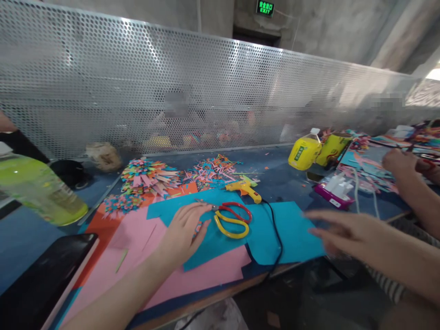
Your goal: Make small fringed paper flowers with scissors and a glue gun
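My left hand (187,229) rests over the blue paper (206,247), its fingers apart beside the pivot of scissors (233,220) with one red and one yellow handle. Small colourful bits show by its fingertips. At the right, my right hand (340,229) is slightly blurred, its fingers spread at the right edge of the blue paper, holding nothing visible. A yellow glue gun (244,188) lies just behind the scissors, its black cord running to the table's front edge. Pink paper (213,272) lies under the blue.
Fringed paper bundles (147,176) and paper scraps (215,169) stand behind. A green drink bottle (39,188) and black phone (44,279) are at left; a yellow bottle (304,151) and tissue pack (333,190) at right. Another person's hands (400,162) are at far right.
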Demonstrator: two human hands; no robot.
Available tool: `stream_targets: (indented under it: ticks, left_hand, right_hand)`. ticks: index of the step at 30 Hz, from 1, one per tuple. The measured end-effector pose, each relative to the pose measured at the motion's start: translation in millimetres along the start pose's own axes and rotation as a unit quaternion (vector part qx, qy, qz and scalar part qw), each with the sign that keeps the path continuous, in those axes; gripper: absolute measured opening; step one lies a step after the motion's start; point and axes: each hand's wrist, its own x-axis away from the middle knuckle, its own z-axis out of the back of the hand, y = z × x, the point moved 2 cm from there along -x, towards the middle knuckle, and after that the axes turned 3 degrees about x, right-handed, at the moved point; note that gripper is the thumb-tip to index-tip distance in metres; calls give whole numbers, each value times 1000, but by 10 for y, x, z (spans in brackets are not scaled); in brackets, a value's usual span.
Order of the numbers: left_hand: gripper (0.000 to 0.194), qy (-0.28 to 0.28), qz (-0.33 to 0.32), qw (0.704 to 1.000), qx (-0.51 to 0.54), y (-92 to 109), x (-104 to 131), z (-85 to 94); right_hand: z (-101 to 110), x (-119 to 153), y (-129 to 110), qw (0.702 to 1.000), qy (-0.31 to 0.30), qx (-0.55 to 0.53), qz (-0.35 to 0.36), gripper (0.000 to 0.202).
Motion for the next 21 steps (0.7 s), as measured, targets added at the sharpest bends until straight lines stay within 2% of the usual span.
stream_targets:
  ticks: [1, 2, 3, 4, 5, 6, 7, 8, 9, 10, 11, 12, 14, 15, 17, 19, 21]
  left_hand:
    - [32, 0, 5, 1000, -1, -2, -3, -6]
    - [30, -1, 11, 1000, -2, -8, -5, -11]
    - [30, -1, 19, 1000, -4, -20, -7, -13]
    - [29, 1, 27, 1000, -8, -39, -10, -8]
    - [29, 5, 34, 999, -13, -68, -14, 4]
    - [29, 9, 43, 999, -20, -106, -21, 25]
    - [28, 12, 53, 998, -29, -153, -30, 52]
    - [25, 14, 64, 997, -38, -207, -43, 85]
    - [21, 10, 84, 995, -52, -266, -57, 120]
    - [19, 3, 104, 993, -63, -325, -71, 153]
    - [20, -13, 123, 990, -65, -380, -83, 181]
    - [20, -27, 143, 987, -65, -426, -91, 204]
    - [21, -46, 165, 984, -55, -479, -87, 233]
    - [23, -67, 163, 983, -44, -481, -74, 231]
    - [31, -130, 137, 982, -22, -443, -26, 203]
    - [39, -190, 107, 976, -22, -376, 35, 166]
    - [50, -218, 90, 971, -30, -319, 86, 135]
  right_hand:
    - [21, -73, -115, 999, 20, -18, 23, 37]
    - [68, -152, -216, 988, 154, -8, -9, 32]
    - [94, -220, -321, 956, 291, 9, -39, 28]
    - [56, -304, -436, 953, 301, 8, -21, 28]
    - [-19, -390, -561, 969, 241, -6, 48, 27]
    - [-119, -457, -683, 982, 132, -18, 132, 27]
    - [-238, -501, -782, 985, -15, -14, 171, 26]
    - [-342, -527, -863, 977, -123, 1, 174, 25]
    - [-431, -548, -936, 967, -198, 21, 159, 29]
    - [-502, -576, -1011, 965, -220, 33, 137, 35]
    - [-556, -617, -1098, 974, -184, 17, 130, 36]
    - [-621, -658, -1195, 977, -154, -6, 150, 33]
    - [-807, -730, -1376, 964, -168, -27, 202, 21]
    - [-909, -756, -1457, 952, -186, -40, 242, 16]
    - [-1089, -772, -1583, 914, -205, -86, 340, 22]
    - [-1217, -761, -1643, 893, -195, -109, 390, 25]
    - [-1298, -728, -1663, 884, -186, -112, 415, 22]
